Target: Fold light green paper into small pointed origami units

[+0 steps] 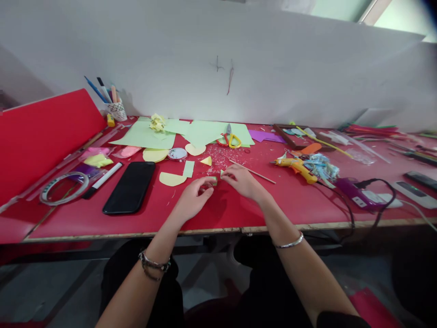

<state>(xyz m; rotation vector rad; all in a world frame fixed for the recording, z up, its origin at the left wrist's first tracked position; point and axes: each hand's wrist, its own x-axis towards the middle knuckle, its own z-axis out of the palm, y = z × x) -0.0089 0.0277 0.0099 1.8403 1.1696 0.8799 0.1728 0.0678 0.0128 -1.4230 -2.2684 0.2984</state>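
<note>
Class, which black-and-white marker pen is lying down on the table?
The black-and-white marker beside the black rectangular phone; the other one stands tilted in the white, dark-patterned cup.

No lettering, brand or number can be read on the red desk (211, 216). Just left of the black phone (129, 188), a roll of tape (51, 183) bears dark marks on its inner ring, too small to decipher. Far to the phone's right, a white device (414, 194) shows a small green glow, illegible at this size. Beyond the phone, a pen cup (116, 110) carries a dark lined pattern.
</note>
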